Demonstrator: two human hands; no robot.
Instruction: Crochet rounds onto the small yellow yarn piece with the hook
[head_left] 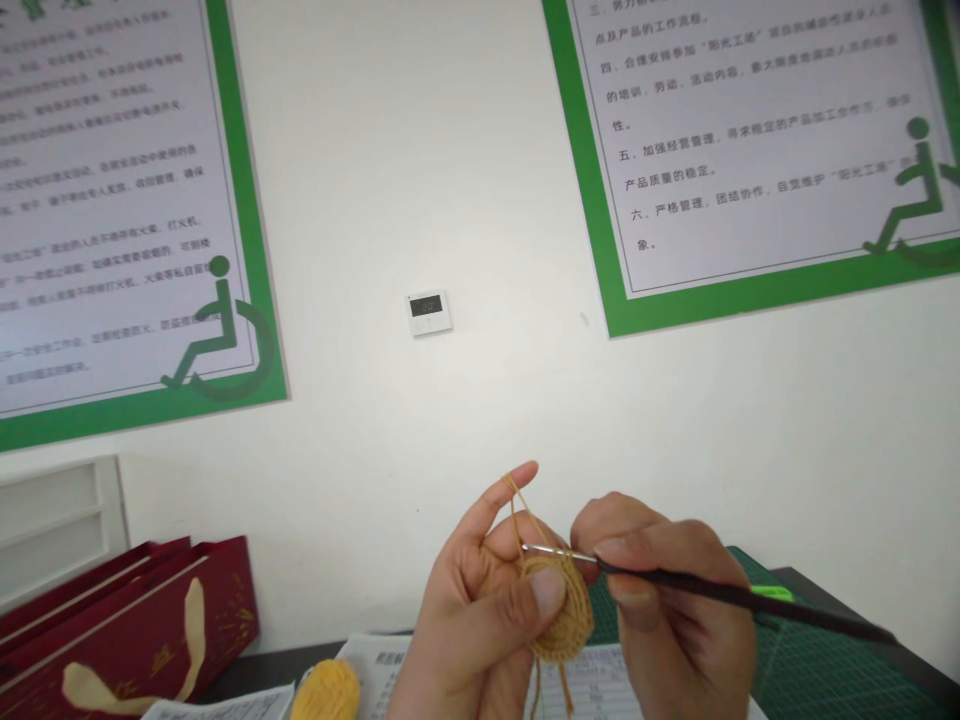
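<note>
Between thumb and fingers, my left hand (480, 600) pinches a small round piece of tan crochet (574, 615). Its index finger is raised with a strand of tan yarn (534, 515) looped over it, running down to the piece. My right hand (671, 590) grips the dark handle of a crochet hook (780, 603). The hook's silver tip points left, lying at the top edge of the crochet piece near the yarn strand. Loose tan yarn ends hang below the piece.
A yellow yarn ball (328, 690) sits on the table by printed papers (375, 655). Dark red gift bags (150, 640) stand at left. A green cutting mat (832, 660) lies at right. The wall behind carries a thermostat (429, 313) and green-framed posters (611, 290).
</note>
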